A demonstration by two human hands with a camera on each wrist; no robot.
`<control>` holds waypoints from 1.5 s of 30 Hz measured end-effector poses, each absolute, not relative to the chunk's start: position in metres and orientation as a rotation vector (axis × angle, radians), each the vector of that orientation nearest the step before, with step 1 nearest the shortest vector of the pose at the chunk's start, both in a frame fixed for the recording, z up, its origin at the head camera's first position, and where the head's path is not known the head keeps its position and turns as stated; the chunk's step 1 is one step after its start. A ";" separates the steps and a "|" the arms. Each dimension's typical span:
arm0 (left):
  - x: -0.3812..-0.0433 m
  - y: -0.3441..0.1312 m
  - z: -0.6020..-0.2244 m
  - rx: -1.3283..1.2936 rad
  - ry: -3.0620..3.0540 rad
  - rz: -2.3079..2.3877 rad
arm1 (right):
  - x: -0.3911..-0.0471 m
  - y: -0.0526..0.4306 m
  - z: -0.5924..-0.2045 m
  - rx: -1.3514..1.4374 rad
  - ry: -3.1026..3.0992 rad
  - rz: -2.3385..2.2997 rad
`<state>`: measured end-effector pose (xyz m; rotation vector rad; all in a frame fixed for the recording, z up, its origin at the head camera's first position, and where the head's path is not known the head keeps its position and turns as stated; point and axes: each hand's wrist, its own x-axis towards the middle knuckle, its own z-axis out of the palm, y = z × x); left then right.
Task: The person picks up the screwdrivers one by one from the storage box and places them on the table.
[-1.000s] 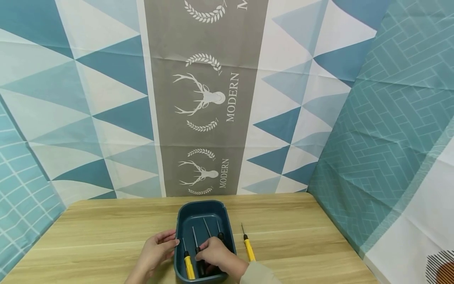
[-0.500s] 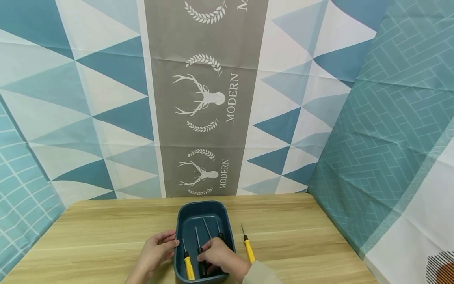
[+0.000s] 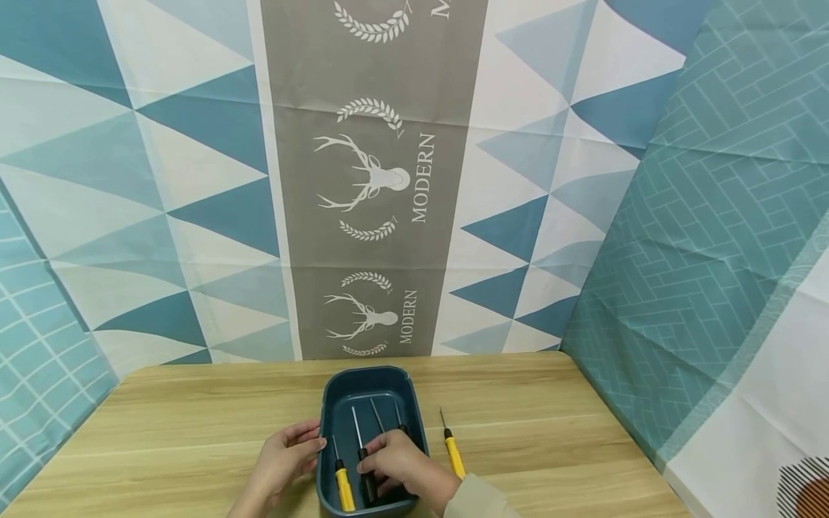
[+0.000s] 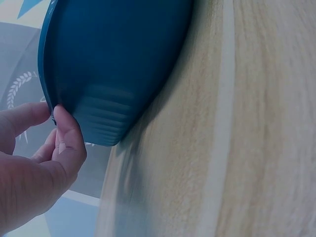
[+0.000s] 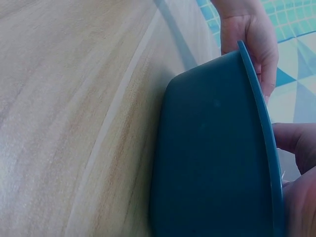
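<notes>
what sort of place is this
Probably a makeshift tabletop work area: a wood-grain table, creased patterned sheets behind and beside it, and a blue tray holding screwdrivers.

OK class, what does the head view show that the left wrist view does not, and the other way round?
Only the head view: the inside of the tray with the screwdrivers in it, the right grip holding one's black handle, and a yellow-handled screwdriver on the table beside it.
Only the left wrist view: ridges on the tray's outer wall.
Both: the tray, the left grip on its rim, the table and the patterned backdrop.
</notes>
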<state>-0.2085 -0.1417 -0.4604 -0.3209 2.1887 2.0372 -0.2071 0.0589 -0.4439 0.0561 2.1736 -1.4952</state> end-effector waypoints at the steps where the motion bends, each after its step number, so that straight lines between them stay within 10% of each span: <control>1: -0.208 -0.142 -0.460 -0.318 2.190 2.037 | -0.207 0.059 -0.444 0.058 2.174 -1.500; 45: -0.207 -0.141 -0.459 -0.309 2.179 2.062 | -0.209 0.066 -0.426 0.083 2.246 -1.548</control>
